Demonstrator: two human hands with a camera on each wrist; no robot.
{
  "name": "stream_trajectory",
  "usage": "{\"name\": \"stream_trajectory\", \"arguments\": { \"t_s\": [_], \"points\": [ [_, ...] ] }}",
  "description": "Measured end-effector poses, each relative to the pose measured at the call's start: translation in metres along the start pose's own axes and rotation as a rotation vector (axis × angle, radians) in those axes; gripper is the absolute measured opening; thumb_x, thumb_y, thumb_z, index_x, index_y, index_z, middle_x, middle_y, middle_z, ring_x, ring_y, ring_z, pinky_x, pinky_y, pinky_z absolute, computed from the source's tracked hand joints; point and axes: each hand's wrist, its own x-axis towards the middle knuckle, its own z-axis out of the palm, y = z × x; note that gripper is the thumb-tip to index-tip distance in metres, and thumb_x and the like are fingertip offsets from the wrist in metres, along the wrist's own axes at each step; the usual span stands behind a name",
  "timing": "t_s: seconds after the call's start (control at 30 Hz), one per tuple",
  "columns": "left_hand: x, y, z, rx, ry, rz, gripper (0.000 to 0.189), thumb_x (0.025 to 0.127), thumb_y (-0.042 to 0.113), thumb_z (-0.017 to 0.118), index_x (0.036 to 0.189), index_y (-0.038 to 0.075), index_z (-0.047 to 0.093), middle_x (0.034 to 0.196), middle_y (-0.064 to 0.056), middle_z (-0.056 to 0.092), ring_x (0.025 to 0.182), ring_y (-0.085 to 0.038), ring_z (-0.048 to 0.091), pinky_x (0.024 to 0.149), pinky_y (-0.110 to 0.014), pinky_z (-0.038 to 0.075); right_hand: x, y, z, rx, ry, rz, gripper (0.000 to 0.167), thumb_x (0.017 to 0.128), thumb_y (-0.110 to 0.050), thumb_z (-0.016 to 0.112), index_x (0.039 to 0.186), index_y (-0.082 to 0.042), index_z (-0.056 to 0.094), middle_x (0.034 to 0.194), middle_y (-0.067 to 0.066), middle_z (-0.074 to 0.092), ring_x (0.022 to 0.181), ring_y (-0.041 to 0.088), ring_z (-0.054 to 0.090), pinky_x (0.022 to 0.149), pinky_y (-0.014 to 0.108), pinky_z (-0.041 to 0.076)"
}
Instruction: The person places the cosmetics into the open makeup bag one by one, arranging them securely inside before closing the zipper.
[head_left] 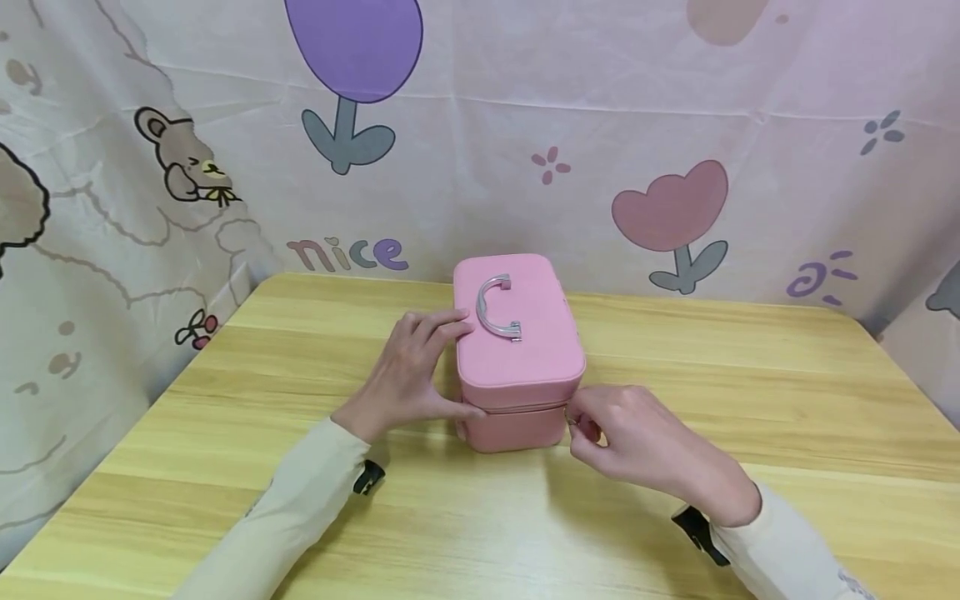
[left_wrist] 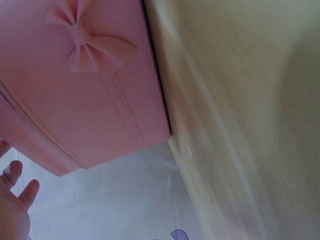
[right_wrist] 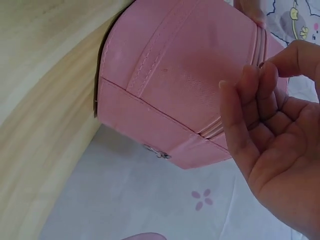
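Observation:
A pink case point(head_left: 517, 358) with a zipper round its sides and a silver handle point(head_left: 491, 308) on its lid stands on the table. My left hand point(head_left: 405, 375) steadies it from the left, fingertips at the lid's edge and thumb against the near side by the zipper. In the left wrist view the left hand point(left_wrist: 14, 205) has its fingers spread, beside a pink bow point(left_wrist: 82, 37) on the case's side. At the near right corner my right hand point(head_left: 630, 437) pinches the zipper pull point(head_left: 570, 415) between thumb and forefinger. The right wrist view shows the right hand point(right_wrist: 280, 130) along the zipper line.
The wooden table point(head_left: 225, 450) extends on both sides of the case. Behind it hangs a printed cloth point(head_left: 480, 192) with flowers and a bear. A metal fitting point(right_wrist: 157, 151) sits on another side of the case.

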Motion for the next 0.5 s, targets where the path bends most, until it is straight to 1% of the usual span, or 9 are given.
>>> {"name": "stream_trajectory", "arguments": {
  "t_s": [0.2, 0.43, 0.5],
  "points": [
    [0.001, 0.007, 0.001, 0.03, 0.02, -0.013, 0.102, 0.046, 0.057, 0.089, 0.125, 0.005, 0.049, 0.13, -0.013, 0.049, 0.095, -0.028, 0.043, 0.078, -0.038, 0.035, 0.0, -0.002, 0.002, -0.03, 0.019, -0.011, 0.021, 0.069, -0.001, 0.059, 0.07, -0.02, 0.051, 0.063, -0.016, 0.042, 0.055, -0.003, 0.034, 0.047, 0.015, 0.031],
    [0.001, 0.015, 0.004, 0.045, 0.026, -0.048, 0.103, 0.044, 0.055, 0.091, 0.125, 0.007, 0.047, 0.13, -0.013, 0.048, 0.092, -0.027, 0.041, 0.076, -0.037, 0.034, 0.0, -0.003, 0.001, -0.067, 0.024, -0.01, 0.024, 0.068, -0.001, 0.06, 0.068, -0.02, 0.047, 0.061, -0.015, 0.04, 0.054, -0.003, 0.033, 0.046, 0.016, 0.029],
    [0.002, 0.017, 0.005, 0.044, 0.028, -0.06, 0.103, 0.044, 0.054, 0.092, 0.124, 0.007, 0.047, 0.13, -0.014, 0.048, 0.093, -0.028, 0.042, 0.077, -0.037, 0.035, 0.001, -0.005, 0.002, -0.068, 0.023, -0.025, 0.024, 0.068, 0.0, 0.061, 0.068, -0.02, 0.047, 0.062, -0.015, 0.039, 0.054, -0.003, 0.033, 0.046, 0.015, 0.029]
  ]
}}
